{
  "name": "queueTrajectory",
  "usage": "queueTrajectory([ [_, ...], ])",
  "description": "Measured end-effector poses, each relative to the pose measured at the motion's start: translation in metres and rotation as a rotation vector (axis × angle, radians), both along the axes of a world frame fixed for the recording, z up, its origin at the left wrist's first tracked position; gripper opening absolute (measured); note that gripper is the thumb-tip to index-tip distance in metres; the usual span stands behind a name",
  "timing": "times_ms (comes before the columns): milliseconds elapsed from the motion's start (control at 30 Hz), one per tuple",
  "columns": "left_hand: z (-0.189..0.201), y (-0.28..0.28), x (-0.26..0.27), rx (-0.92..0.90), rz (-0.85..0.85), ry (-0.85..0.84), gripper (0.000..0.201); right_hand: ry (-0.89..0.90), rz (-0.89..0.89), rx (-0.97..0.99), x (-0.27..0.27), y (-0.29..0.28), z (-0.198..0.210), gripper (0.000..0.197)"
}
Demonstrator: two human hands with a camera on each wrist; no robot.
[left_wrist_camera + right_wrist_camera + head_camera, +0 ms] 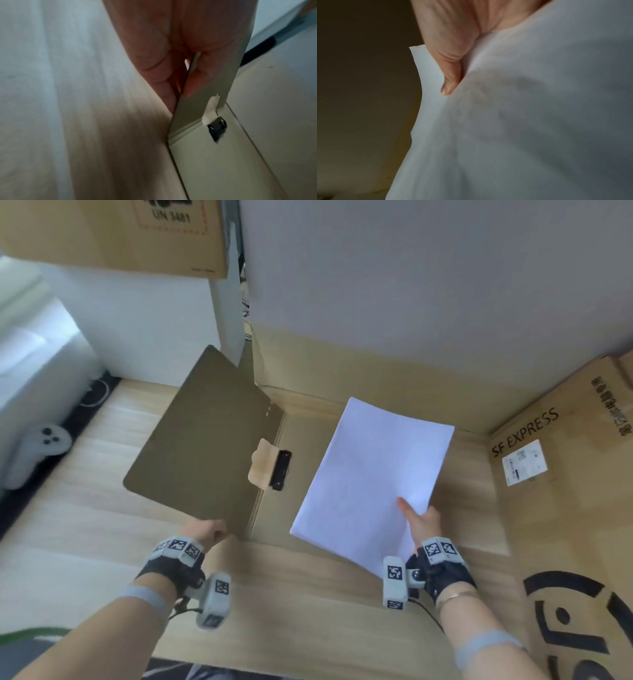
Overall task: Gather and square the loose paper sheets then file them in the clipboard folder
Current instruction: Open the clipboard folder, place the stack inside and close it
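A brown clipboard folder lies open on the wooden floor, its cover (198, 446) lifted and tilted to the left. My left hand (209, 534) pinches the cover's near edge (202, 86) between thumb and fingers. A black clip (281, 470) sits at the folder's spine, also seen as the black clip (217, 128) in the left wrist view. The folder's base (291, 508) is mostly hidden under a squared white paper stack (373, 474). My right hand (419, 520) holds the stack by its near right corner, thumb on top (450, 79), above the base.
Cardboard boxes stand close on the right (561, 474) and behind (376, 364). A white cabinet (144, 330) rises at the back left, with another box (120, 231) on top. A white game controller (37, 446) lies on a dark mat at the left.
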State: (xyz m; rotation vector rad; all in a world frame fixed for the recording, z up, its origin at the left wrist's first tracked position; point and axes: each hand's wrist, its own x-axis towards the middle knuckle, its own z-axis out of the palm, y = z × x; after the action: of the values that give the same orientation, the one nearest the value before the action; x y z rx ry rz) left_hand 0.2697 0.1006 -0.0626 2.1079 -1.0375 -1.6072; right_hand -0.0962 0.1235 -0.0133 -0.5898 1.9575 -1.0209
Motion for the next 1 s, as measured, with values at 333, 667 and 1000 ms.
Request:
queueTrajectory([
  [333,0.002,0.001,-0.012,0.319,0.143,0.16,0.029,0.036,0.11,0.098,0.016,0.005,-0.021,0.039],
  [667,0.003,-0.103,-0.081,-0.119,-0.415,-0.38,0.049,0.032,0.153,0.165,0.015,-0.023,-0.04,0.039],
  [1000,-0.013,-0.127,-0.107,-0.219,-0.488,-0.601,0.035,-0.02,0.189,0.197,0.022,-0.06,-0.055,0.052],
])
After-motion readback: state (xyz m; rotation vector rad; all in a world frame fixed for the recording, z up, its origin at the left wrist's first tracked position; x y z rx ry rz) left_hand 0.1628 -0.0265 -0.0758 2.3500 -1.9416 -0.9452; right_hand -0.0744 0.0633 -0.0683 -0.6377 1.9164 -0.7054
